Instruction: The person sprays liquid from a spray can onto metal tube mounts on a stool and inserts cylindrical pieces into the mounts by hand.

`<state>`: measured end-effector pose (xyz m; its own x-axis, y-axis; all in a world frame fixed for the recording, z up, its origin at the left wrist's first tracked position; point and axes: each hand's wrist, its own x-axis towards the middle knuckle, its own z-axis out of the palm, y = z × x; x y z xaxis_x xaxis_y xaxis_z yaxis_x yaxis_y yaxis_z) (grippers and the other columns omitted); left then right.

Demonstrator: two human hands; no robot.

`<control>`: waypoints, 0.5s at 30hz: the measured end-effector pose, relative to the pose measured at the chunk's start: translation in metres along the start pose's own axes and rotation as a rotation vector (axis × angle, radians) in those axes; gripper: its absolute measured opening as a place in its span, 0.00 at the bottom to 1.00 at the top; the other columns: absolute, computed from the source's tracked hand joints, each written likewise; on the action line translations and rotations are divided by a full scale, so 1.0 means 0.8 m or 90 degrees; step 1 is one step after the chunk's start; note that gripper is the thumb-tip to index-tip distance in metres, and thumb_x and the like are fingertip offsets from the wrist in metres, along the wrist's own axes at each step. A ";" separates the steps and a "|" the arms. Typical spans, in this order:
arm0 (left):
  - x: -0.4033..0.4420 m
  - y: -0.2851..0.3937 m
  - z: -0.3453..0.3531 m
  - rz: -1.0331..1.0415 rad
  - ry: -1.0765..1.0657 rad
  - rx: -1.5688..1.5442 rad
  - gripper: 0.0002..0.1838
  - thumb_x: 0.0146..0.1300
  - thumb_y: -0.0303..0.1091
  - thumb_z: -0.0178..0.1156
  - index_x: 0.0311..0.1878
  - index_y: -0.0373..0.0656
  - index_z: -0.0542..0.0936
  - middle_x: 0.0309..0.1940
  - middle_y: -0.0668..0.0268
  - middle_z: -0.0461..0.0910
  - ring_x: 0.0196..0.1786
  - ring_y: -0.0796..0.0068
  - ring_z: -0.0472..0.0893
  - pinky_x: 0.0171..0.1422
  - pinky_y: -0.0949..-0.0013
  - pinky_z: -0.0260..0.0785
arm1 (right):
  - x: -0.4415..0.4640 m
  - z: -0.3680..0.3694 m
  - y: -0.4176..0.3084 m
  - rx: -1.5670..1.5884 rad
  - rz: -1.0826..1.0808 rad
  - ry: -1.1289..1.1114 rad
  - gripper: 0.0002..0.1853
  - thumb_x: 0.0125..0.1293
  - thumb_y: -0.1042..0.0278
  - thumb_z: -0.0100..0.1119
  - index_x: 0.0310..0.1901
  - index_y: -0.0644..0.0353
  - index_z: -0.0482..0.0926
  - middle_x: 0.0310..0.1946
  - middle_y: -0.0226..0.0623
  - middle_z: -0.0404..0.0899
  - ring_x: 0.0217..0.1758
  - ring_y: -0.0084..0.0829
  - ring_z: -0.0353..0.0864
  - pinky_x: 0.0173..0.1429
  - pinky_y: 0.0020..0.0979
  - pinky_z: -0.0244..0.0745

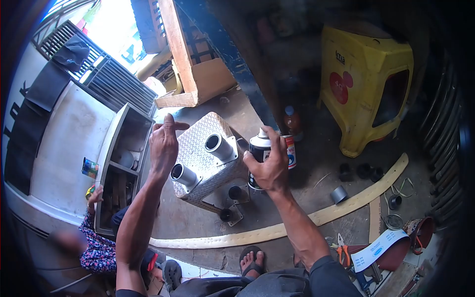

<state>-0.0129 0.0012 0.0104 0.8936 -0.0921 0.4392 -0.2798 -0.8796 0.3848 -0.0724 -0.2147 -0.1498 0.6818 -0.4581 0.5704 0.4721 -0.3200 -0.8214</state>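
My right hand [269, 168] is wrapped around a black spray can [256, 148], its index finger on the white nozzle. My left hand [164, 146] is raised with fingers apart and nothing in it, beside a small stool with a pale woven-pattern top [198, 131]. On the stool stand two short metal tubes with square flanges, a nearer tube [184, 174] and a farther tube [219, 147]. Below the stool's right side, two dark flanged tubes, one upper [237, 193] and one lower [229, 215], rest on the floor. A red, white and blue can [289, 152] shows behind my right hand.
A long pale strip [277, 232] curves across the floor. Yellow plastic stool [363, 74] stands right, near a bottle [292, 120]. Pliers [342, 250] and a grey ring [339, 194] lie right. Another person [99, 242] sits left by a cabinet [123, 163].
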 end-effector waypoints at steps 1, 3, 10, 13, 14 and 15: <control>-0.002 0.003 -0.002 -0.011 0.009 0.014 0.42 0.85 0.61 0.33 0.43 0.42 0.93 0.36 0.50 0.89 0.52 0.54 0.76 0.65 0.55 0.68 | 0.001 0.000 0.000 -0.002 -0.003 0.000 0.38 0.55 0.67 0.74 0.69 0.54 0.72 0.51 0.50 0.76 0.52 0.51 0.83 0.54 0.46 0.84; -0.007 0.009 0.005 -0.002 0.007 0.000 0.41 0.85 0.60 0.33 0.43 0.42 0.93 0.36 0.51 0.89 0.52 0.55 0.75 0.66 0.56 0.67 | -0.004 0.001 -0.004 0.024 0.031 -0.082 0.38 0.55 0.66 0.74 0.69 0.52 0.72 0.51 0.51 0.76 0.52 0.52 0.84 0.54 0.47 0.84; -0.003 0.007 0.036 -0.041 -0.145 0.011 0.39 0.85 0.60 0.35 0.46 0.44 0.93 0.46 0.52 0.91 0.55 0.50 0.79 0.68 0.53 0.70 | -0.113 0.006 -0.062 0.134 -0.007 -0.300 0.38 0.56 0.62 0.74 0.70 0.45 0.72 0.55 0.50 0.74 0.49 0.52 0.86 0.49 0.45 0.87; -0.001 -0.004 0.049 -0.011 -0.261 0.106 0.41 0.84 0.62 0.32 0.47 0.44 0.92 0.47 0.51 0.90 0.57 0.47 0.78 0.72 0.48 0.66 | -0.143 0.002 -0.067 0.168 0.008 -0.319 0.40 0.55 0.63 0.75 0.72 0.44 0.71 0.56 0.49 0.73 0.48 0.53 0.86 0.51 0.46 0.87; -0.002 -0.007 0.049 -0.011 -0.263 0.105 0.41 0.84 0.62 0.32 0.47 0.44 0.92 0.47 0.51 0.90 0.57 0.47 0.78 0.72 0.48 0.66 | -0.147 0.001 -0.062 0.175 0.013 -0.307 0.40 0.55 0.63 0.75 0.72 0.45 0.71 0.56 0.49 0.73 0.48 0.53 0.86 0.51 0.46 0.87; -0.002 -0.007 0.050 0.028 -0.330 0.152 0.41 0.84 0.62 0.30 0.47 0.44 0.92 0.47 0.51 0.89 0.60 0.45 0.77 0.74 0.43 0.63 | -0.148 -0.001 -0.060 0.180 0.017 -0.293 0.40 0.55 0.63 0.76 0.72 0.46 0.71 0.56 0.49 0.73 0.48 0.53 0.86 0.52 0.46 0.86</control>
<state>0.0010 -0.0125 -0.0246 0.9550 -0.2955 -0.0272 -0.2880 -0.9450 0.1551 -0.1762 -0.1459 -0.1779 0.8400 -0.0313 0.5417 0.5401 -0.0481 -0.8402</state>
